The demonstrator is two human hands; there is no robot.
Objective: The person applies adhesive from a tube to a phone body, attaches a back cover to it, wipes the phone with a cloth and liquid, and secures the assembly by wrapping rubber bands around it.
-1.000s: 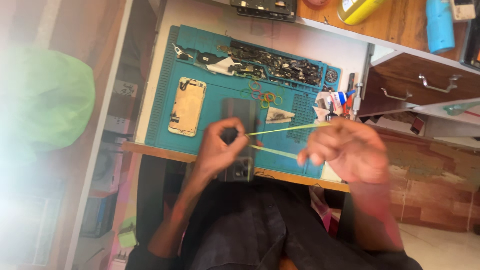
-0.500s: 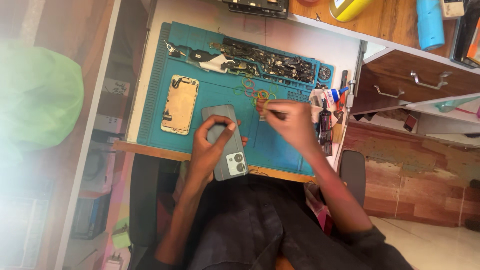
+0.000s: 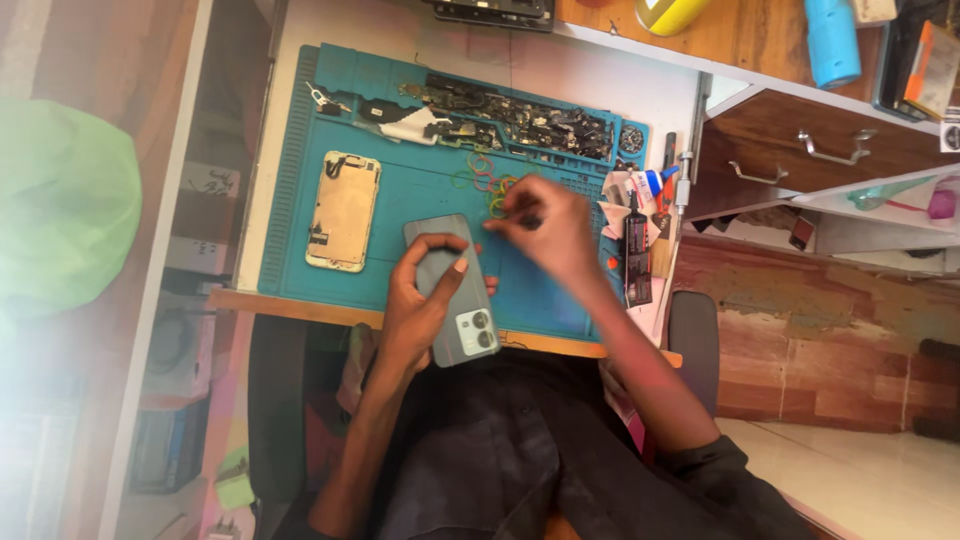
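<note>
Fingers of the left hand (image 3: 425, 300) were curled over a grey phone (image 3: 452, 290), holding it back-up at the near edge of the blue work mat (image 3: 300, 200), camera end hanging past the tabletop (image 3: 300, 305). Just right and farther, the right hand (image 3: 545, 228) had its fingertips pinched together at a loose pile of rubber bands (image 3: 483, 178); whether the grip held one could not be told. An opened phone frame (image 3: 343, 211) lay to the left.
</note>
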